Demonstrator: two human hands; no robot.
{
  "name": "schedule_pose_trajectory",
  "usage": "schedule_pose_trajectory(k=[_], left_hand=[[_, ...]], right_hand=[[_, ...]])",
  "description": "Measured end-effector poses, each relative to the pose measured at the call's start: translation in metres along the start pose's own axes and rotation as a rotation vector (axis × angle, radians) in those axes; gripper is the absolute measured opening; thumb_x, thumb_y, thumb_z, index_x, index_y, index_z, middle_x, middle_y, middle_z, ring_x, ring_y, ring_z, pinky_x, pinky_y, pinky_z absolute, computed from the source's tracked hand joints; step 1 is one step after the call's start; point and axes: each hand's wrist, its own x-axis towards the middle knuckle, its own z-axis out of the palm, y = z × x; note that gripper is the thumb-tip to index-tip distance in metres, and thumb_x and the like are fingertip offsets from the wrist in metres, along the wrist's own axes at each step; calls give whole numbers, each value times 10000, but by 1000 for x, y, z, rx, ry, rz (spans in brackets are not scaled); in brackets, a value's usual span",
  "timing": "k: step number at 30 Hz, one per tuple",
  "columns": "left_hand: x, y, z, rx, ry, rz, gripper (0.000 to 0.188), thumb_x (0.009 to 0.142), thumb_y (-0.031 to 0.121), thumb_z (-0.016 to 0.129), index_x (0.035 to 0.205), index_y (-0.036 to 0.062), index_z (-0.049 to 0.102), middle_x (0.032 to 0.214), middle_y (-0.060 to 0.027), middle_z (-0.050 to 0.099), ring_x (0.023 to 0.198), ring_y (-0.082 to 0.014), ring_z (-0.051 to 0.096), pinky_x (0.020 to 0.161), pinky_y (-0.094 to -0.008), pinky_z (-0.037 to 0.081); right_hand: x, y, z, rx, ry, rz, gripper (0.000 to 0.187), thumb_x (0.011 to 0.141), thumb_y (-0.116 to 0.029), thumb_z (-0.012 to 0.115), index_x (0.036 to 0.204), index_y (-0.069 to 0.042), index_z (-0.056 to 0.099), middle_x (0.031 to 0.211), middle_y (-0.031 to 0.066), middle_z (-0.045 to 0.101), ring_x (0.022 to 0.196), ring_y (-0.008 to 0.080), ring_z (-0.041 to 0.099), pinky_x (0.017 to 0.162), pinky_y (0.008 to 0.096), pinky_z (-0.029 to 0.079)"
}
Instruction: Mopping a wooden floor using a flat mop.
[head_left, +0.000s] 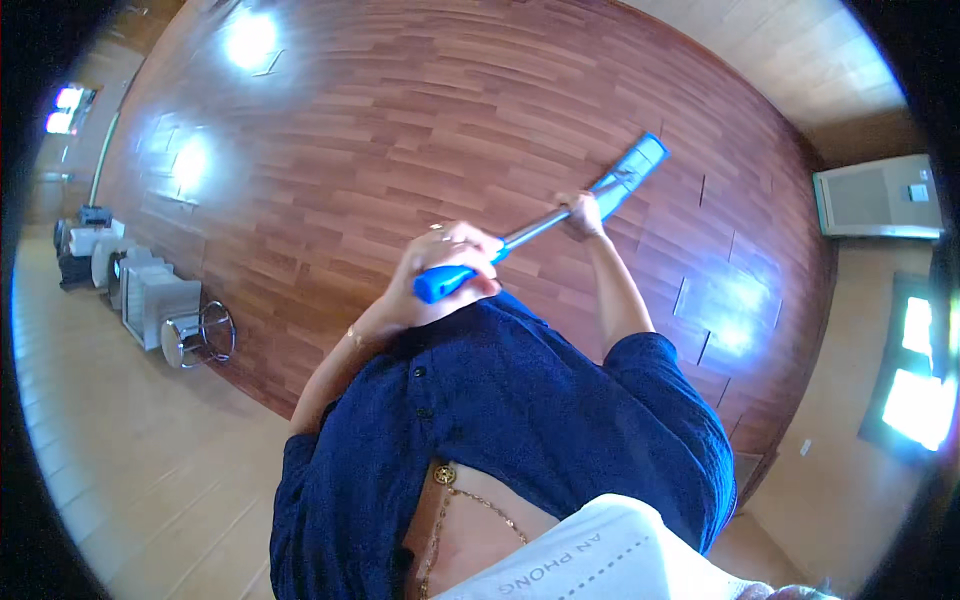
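I hold a flat mop with both hands over a glossy red-brown wooden floor (420,130). My left hand (445,262) is closed around the blue grip (443,283) at the near end of the pole. Farther along, my right hand (583,213) grips the silver pole (535,230). The light blue flat mop head (630,172) rests on the floor just beyond my right hand. My dark blue shirt fills the lower middle of the view.
Along the left wall stand white and grey boxes (140,285) and a chrome stool (195,335). A white air-conditioning unit (875,197) hangs on the right wall. Bright windows (915,400) lie at the right, and light patches reflect off the floor.
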Motion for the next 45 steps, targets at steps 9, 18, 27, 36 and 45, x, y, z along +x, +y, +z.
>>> schedule_pose_trajectory(k=[9,18,27,36,45], left_hand=[[16,-23,47,-496,-259,-234,144,758,21,751,826,79,637,1005,-87,616,1066,-279,602,869,-389,473],[16,-6,27,-519,-178,-227,119,739,-20,736,779,38,640,875,-81,651,928,-221,631,814,-360,485],[-5,54,-37,-290,14,-77,135,719,27,768,779,49,649,814,-63,651,804,-197,627,709,-322,457],[-47,92,-71,81,391,199,218,713,81,752,635,88,548,673,-56,595,603,-221,589,571,-341,422],[-37,106,-55,393,430,213,301,696,207,815,668,111,531,713,-31,580,658,-239,592,639,-389,472]], right_hand=[[-110,68,7,-17,242,113,152,601,-131,704,689,-105,582,683,128,590,658,335,607,566,417,458],[-145,8,-3,80,271,144,136,599,-100,648,716,-101,578,728,146,597,692,388,570,625,477,441],[-71,-84,-6,311,259,-36,287,718,-172,718,577,-79,486,610,154,541,574,384,542,528,456,418],[28,-196,4,535,-35,-450,250,731,-158,730,639,-41,529,614,176,535,588,365,564,542,437,429],[50,-247,-36,853,-338,-680,871,655,-209,808,1396,-90,366,1359,154,452,1287,324,400,1063,451,317]])
